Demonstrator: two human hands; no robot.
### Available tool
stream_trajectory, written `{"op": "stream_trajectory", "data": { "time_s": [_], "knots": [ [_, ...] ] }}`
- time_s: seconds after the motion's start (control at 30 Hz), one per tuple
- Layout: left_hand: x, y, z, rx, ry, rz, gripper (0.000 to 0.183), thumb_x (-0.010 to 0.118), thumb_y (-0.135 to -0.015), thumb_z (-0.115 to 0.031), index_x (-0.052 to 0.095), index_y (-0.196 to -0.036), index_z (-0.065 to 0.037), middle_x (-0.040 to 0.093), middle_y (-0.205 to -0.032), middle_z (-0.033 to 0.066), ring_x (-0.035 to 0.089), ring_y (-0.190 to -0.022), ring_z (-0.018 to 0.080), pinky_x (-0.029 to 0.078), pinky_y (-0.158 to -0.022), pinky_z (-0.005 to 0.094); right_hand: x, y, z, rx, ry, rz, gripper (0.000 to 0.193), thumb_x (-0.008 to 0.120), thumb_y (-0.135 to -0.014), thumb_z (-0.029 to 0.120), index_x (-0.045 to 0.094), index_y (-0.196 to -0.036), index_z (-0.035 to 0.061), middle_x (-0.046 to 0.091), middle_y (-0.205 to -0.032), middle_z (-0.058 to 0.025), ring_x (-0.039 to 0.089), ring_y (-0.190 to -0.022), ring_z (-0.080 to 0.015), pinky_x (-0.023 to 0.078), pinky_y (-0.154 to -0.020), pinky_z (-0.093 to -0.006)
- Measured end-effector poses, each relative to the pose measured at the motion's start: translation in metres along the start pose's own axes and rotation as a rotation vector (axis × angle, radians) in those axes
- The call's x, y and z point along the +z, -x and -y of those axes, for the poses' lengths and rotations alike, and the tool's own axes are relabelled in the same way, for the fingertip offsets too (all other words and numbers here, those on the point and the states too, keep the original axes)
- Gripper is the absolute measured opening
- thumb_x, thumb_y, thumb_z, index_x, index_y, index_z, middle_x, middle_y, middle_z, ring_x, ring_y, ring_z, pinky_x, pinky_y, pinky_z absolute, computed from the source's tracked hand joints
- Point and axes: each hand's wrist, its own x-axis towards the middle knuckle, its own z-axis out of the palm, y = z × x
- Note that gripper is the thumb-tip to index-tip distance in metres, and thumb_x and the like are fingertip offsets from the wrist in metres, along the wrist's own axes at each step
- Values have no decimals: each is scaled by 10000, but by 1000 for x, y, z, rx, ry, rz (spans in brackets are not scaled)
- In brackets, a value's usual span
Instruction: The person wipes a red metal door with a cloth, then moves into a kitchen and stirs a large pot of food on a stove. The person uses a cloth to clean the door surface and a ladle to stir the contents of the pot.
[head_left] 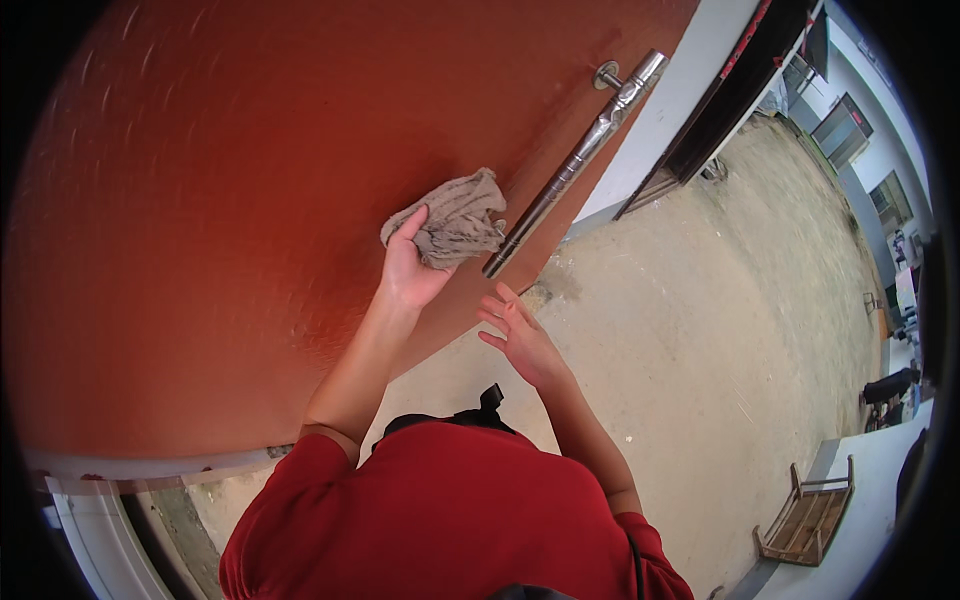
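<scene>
A crumpled grey-brown cloth (pixel 455 218) is in my left hand (pixel 415 270), the thumb pressed over it and the other fingers mostly hidden beneath. The cloth lies against or just in front of a reddish-orange door (pixel 230 200), beside the lower end of a shiny metal bar handle (pixel 575 165). The handle slants up to the right on a round mount. Below its lower end, my right hand (pixel 525 335) hangs with fingers apart and nothing in them. It looks separate from both handle and cloth.
Pale concrete floor (pixel 700 330) stretches out to the right. A wooden chair or stool (pixel 808 512) stands by the wall at lower right. Past the door's edge are a white wall (pixel 660 115) and a dark doorway (pixel 735 90). Various items line the far right wall.
</scene>
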Motion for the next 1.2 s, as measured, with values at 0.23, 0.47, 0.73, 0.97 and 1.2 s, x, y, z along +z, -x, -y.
{"op": "stream_trajectory", "data": {
  "time_s": [0.23, 0.47, 0.73, 0.97, 1.2],
  "knots": [
    [-21, 73, -3, -92, -352, -153, 398, 606, -964, -277, 559, -1273, -32, 599, -1282, 80, 556, -1198, 187, 436, -1030, 381, 113, -46, -14, -149, -178, 16, 599, 517, -1000, 444, 399, -1421, 35, 469, -1413, -84, 449, -1298, -218, 370, -1088, -405],
    [-52, 151, -93, -132, -705, -26, 279, 595, -971, -282, 618, -1158, -77, 652, -1081, 14, 601, -1024, 88, 490, -918, 265, 190, -102, 67, -692, -44, -397, 626, 653, -945, 359, 470, -1371, -61, 490, -1425, -86, 497, -1258, -199, 391, -1063, -336],
    [-78, 208, -142, 190, -990, 18, 186, 524, -983, -181, 633, -1065, -55, 637, -961, -5, 599, -889, 94, 485, -798, 249, 274, -125, 78, -1256, 572, -580, 532, 454, -1000, 292, 449, -1395, -64, 419, -1495, -148, 405, -1359, -298, 337, -1116, -365],
    [-96, 248, -155, 354, -898, -123, 166, 546, -959, -133, 645, -1054, -40, 644, -952, 3, 598, -882, 79, 485, -783, 240, 375, -61, -56, -1626, 1156, 166, 452, 550, -918, 143, 541, -1369, 120, 401, -1528, -36, 149, -1476, -377, 143, -1150, -571],
    [-125, 312, -143, 553, -733, -467, 123, 573, -915, -98, 652, -1000, -58, 645, -927, -1, 595, -844, 71, 482, -786, 224, 309, -111, -109, -1682, 1669, 583, 643, 429, -902, 596, 567, -1370, 176, 394, -1544, -15, 239, -1473, -308, 219, -1043, -546]
  ]
}}
